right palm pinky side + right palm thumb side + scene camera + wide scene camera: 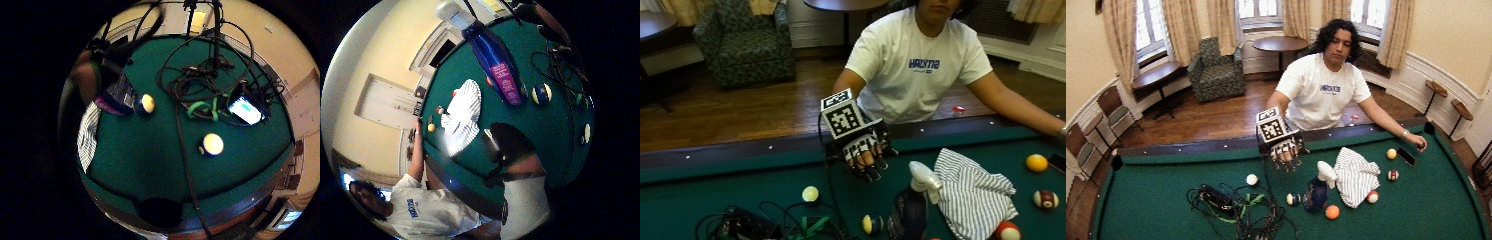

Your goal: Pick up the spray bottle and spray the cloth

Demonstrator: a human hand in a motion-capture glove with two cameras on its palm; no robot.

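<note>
Cables [766, 222] lie tangled at the near edge of the green table [720, 200], beside a green strap. Above the felt hangs the gloved right hand [863, 152], palm down, fingers hanging loosely and holding nothing.

Just beside that hand, toward the person's left, stands the bottle [909, 210]: dark blue and see-through, with a white trigger head at the top and a magenta label that only the thumb-side palm view shows [506, 80]. Its base is cut off in the outside view. The hand is near the trigger head but apart from it.

Touching the bottle's far side lies the cloth [973, 192], white with fine dark stripes, crumpled in a loose heap on the felt.

Billiard balls are scattered around: a pale one [810, 193] near the hand, a striped one [869, 224] by the bottle, an orange one [1332, 212], and others past the cloth. The person's bare hand [1417, 144] rests on the far rail. The label's print is too small to read.
</note>
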